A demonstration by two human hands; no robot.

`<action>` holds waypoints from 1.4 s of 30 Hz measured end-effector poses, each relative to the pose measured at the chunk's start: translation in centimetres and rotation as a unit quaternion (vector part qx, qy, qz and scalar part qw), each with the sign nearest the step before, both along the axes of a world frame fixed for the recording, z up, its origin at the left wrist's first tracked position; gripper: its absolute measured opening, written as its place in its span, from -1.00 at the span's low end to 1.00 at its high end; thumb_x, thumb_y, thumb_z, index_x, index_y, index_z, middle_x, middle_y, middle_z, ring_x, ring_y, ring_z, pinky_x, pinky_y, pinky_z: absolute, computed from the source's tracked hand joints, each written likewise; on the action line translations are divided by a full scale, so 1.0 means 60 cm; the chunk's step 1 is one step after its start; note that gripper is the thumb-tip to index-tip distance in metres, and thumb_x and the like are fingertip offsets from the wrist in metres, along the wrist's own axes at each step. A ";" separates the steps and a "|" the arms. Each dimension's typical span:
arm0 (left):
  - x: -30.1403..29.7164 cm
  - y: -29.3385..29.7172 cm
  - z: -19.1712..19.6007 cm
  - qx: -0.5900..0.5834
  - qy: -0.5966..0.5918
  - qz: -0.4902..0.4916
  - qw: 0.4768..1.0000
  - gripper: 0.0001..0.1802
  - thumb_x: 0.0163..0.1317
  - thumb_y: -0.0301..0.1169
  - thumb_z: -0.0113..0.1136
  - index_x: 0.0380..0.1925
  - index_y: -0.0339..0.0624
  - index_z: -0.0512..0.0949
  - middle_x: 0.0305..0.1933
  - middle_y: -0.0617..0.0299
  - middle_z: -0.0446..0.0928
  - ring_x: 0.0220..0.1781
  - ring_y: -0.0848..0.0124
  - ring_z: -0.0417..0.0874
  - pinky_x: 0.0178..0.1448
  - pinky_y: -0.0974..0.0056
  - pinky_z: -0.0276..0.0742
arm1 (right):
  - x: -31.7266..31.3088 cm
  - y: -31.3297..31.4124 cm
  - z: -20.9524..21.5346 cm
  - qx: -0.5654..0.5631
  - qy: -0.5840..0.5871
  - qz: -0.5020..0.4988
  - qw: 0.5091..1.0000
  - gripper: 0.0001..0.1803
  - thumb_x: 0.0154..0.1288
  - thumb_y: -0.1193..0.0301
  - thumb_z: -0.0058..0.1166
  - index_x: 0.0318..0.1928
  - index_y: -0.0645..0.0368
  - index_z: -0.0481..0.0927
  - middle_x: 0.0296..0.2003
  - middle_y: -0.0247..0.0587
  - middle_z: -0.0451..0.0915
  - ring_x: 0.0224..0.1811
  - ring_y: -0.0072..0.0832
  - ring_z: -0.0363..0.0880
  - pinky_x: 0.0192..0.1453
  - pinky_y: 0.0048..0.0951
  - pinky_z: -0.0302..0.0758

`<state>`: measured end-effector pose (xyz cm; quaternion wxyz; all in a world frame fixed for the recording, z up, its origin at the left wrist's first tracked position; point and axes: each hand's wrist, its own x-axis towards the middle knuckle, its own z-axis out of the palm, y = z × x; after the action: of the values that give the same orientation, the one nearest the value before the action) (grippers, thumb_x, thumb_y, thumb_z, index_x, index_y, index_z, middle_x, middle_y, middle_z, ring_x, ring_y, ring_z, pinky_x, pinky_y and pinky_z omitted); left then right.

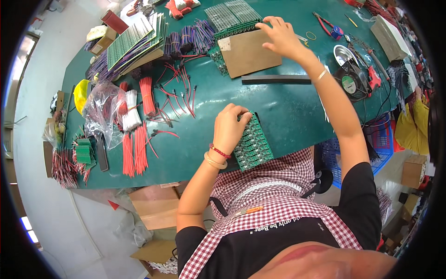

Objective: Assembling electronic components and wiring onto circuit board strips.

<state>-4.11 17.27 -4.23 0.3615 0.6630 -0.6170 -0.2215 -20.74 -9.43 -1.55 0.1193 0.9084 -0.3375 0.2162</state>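
Note:
My left hand (231,129) is closed on the upper left edge of a green circuit board panel (254,148) with rows of small parts. That panel lies at the table's near edge, by my apron. Farther off, my right hand (281,38) has its fingers apart over the far right corner of a brown cardboard sheet (253,58). Nothing shows in its grip, and whether a fingertip touches the sheet I cannot tell. Just beyond that hand sits a stack of green circuit board panels (234,16). Another green board (218,61) sticks out from the sheet's left side.
A black bar (276,80) lies below the cardboard. Left on the green table (204,135) are bundles of red wires (147,95), white wires (131,109), a plastic bag (100,109) and stacked boards (134,44). To the right are red pliers (322,23), a fan (350,81) and a soldering iron (378,65).

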 end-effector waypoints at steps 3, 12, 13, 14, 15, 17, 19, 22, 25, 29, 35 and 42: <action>-0.001 0.006 0.001 0.030 -0.012 0.017 0.999 -0.83 0.14 -0.36 0.33 -0.33 -0.24 0.71 -0.38 0.05 0.56 -0.33 0.11 0.61 -0.21 0.14 0.50 | 0.011 0.106 -0.003 0.030 -0.095 0.085 0.991 -0.44 0.11 0.33 0.32 0.15 0.06 0.49 0.16 -0.10 0.42 0.25 -0.16 0.36 0.20 -0.07 0.39; 0.009 0.027 -0.008 -0.007 0.043 0.033 0.999 -0.75 0.19 -0.38 0.29 -0.16 -0.28 0.67 -0.29 0.00 0.62 -0.28 0.10 0.65 -0.15 0.16 0.53 | -0.010 0.408 -0.061 0.385 -0.185 0.113 0.897 -0.48 0.28 0.46 0.08 0.24 0.33 0.39 0.19 0.05 0.42 0.27 -0.02 0.36 0.37 -0.14 0.31; 0.012 0.032 -0.006 -0.028 0.048 0.048 0.997 -0.72 0.20 -0.38 0.29 -0.13 -0.30 0.65 -0.27 -0.01 0.62 -0.27 0.09 0.65 -0.14 0.16 0.54 | -0.008 0.417 -0.067 0.366 -0.196 0.094 0.905 -0.47 0.27 0.48 0.07 0.25 0.33 0.38 0.19 0.04 0.42 0.26 -0.03 0.36 0.37 -0.14 0.31; 0.018 0.046 -0.005 -0.063 -0.004 0.059 0.996 -0.66 0.21 -0.39 0.28 -0.04 -0.30 0.59 -0.23 0.02 0.62 -0.21 0.09 0.64 -0.09 0.16 0.53 | -0.007 0.425 -0.068 0.365 -0.206 0.084 0.904 -0.47 0.23 0.52 0.05 0.24 0.33 0.39 0.18 0.03 0.42 0.25 -0.04 0.37 0.36 -0.15 0.32; 0.024 0.059 0.010 -0.044 -0.039 0.080 0.995 -0.66 0.19 -0.40 0.30 -0.03 -0.25 0.59 -0.17 0.07 0.61 -0.10 0.13 0.61 -0.02 0.17 0.51 | -0.006 0.427 -0.068 0.364 -0.208 0.083 0.904 -0.47 0.23 0.53 0.05 0.24 0.33 0.40 0.18 0.03 0.43 0.25 -0.04 0.37 0.36 -0.16 0.32; 0.035 0.089 0.012 0.029 -0.032 0.069 0.997 -0.66 0.17 -0.42 0.31 -0.03 -0.23 0.60 -0.15 0.11 0.60 -0.04 0.17 0.57 0.03 0.18 0.49 | -0.005 0.426 -0.069 0.362 -0.211 0.081 0.904 -0.48 0.23 0.54 0.05 0.23 0.33 0.41 0.18 0.02 0.43 0.24 -0.04 0.38 0.36 -0.17 0.32; 0.037 0.110 -0.004 0.023 -0.031 0.061 0.997 -0.64 0.16 -0.43 0.32 -0.01 -0.23 0.60 -0.12 0.11 0.60 -0.05 0.18 0.55 0.03 0.18 0.48 | 0.000 0.427 -0.066 0.367 -0.209 0.085 0.903 -0.49 0.23 0.55 0.03 0.23 0.33 0.42 0.17 0.01 0.43 0.21 -0.06 0.40 0.32 -0.17 0.34; 0.030 0.130 -0.015 0.007 0.001 0.075 0.997 -0.62 0.15 -0.45 0.32 0.01 -0.21 0.60 -0.09 0.12 0.60 -0.08 0.19 0.54 0.02 0.19 0.48 | 0.009 0.433 -0.062 0.368 -0.204 0.083 0.903 -0.50 0.25 0.57 0.01 0.23 0.34 0.42 0.16 0.00 0.43 0.19 -0.08 0.41 0.29 -0.18 0.37; 0.028 0.140 -0.015 0.021 0.036 0.100 0.994 -0.51 0.13 -0.49 0.33 0.12 -0.22 0.54 -0.06 0.15 0.61 -0.15 0.29 0.51 -0.01 0.28 0.48 | 0.015 0.444 -0.060 0.360 -0.190 0.066 0.911 -0.49 0.25 0.58 0.00 0.24 0.34 0.41 0.16 0.01 0.43 0.20 -0.07 0.40 0.29 -0.17 0.37; 0.031 0.148 -0.001 0.040 0.097 0.094 0.990 -0.39 0.14 -0.58 0.28 0.25 -0.23 0.42 0.02 0.12 0.59 -0.22 0.38 0.50 -0.03 0.32 0.50 | 0.014 0.444 -0.055 0.378 -0.192 0.066 0.903 -0.49 0.25 0.58 -0.01 0.25 0.35 0.40 0.16 0.01 0.42 0.21 -0.07 0.39 0.29 -0.17 0.37; 0.052 0.156 -0.007 0.048 0.144 0.068 0.986 -0.41 0.15 -0.68 0.17 0.25 -0.23 0.42 0.06 0.06 0.57 -0.17 0.36 0.58 -0.01 0.29 0.53 | 0.017 0.445 -0.060 0.373 -0.200 0.045 0.905 -0.49 0.26 0.59 -0.02 0.25 0.35 0.41 0.17 0.02 0.42 0.22 -0.07 0.39 0.31 -0.17 0.35; 0.038 0.153 -0.033 0.002 0.119 0.095 0.988 -0.45 0.17 -0.71 0.13 0.21 -0.25 0.46 -0.01 0.08 0.57 -0.18 0.36 0.58 -0.17 0.37 0.54 | 0.019 0.441 -0.065 0.371 -0.204 0.053 0.904 -0.50 0.25 0.60 -0.04 0.23 0.35 0.44 0.16 0.03 0.43 0.22 -0.08 0.41 0.31 -0.20 0.36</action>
<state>-1.81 26.43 -6.19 0.4502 0.6882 -0.5034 -0.2651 -19.61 17.04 -5.46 -0.3099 0.8394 -0.3615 0.2620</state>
